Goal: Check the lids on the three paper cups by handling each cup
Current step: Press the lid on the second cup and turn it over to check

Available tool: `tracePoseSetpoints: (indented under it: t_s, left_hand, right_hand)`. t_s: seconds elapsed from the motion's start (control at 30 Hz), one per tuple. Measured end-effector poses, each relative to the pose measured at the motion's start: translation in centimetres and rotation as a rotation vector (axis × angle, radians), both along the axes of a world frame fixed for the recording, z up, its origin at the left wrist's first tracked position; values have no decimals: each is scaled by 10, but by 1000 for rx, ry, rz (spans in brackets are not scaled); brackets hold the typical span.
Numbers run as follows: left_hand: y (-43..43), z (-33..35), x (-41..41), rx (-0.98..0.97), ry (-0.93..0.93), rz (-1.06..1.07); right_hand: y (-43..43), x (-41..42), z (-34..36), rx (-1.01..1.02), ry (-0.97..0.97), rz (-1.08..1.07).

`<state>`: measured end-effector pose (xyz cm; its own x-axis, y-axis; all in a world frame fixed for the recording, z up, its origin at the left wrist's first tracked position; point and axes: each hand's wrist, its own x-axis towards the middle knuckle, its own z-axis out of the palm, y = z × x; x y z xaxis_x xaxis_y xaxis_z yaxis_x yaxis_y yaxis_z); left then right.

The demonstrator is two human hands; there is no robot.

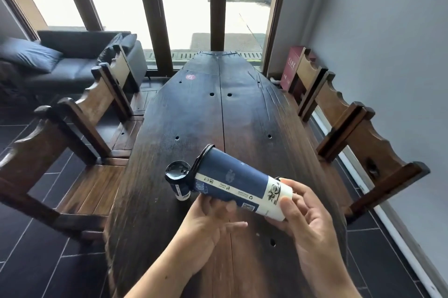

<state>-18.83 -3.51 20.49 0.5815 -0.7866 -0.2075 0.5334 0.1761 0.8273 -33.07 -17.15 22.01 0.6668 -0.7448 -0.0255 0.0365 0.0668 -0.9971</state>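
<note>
A tall blue and white paper cup with a black lid is held tipped on its side above the dark wooden table, lid end pointing far left. My right hand grips its white base end. My left hand supports it from below near the middle, fingers partly spread. A second blue and white cup with a black lid stands upright on the table just left of the tilted cup's lid. A sliver of something dark shows behind the held cup's base; I cannot tell what it is.
Wooden chairs stand along both sides of the table, on the left and on the right. A dark sofa sits at the far left. Tall windows lie beyond the table's far end, a grey wall to the right.
</note>
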Motion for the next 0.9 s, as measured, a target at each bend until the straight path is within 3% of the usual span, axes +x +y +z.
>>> tracePoseSetpoints:
  t_s: [0.1, 0.2, 0.3, 0.4, 0.5, 0.9]
  left_hand:
    - [9, -10, 9, 201, -80, -60]
    - [18, -19, 29, 289, 35, 58]
    - [24, -14, 46, 209, 117, -5]
    - [28, -1, 56, 105, 78, -240]
    - [27, 5, 58, 59, 56, -330]
    - [28, -6, 50, -42, -16, -274]
  right_hand:
    - [-13, -3, 14, -143, 43, -21]
    - [-25, -7, 25, -296, 123, -47]
    - [-31, -12, 34, -376, 180, -37]
    - [-30, -12, 38, -438, 239, -7]
    - [-26, -10, 43, -473, 254, 5]
    - [-29, -10, 47, -378, 310, 121]
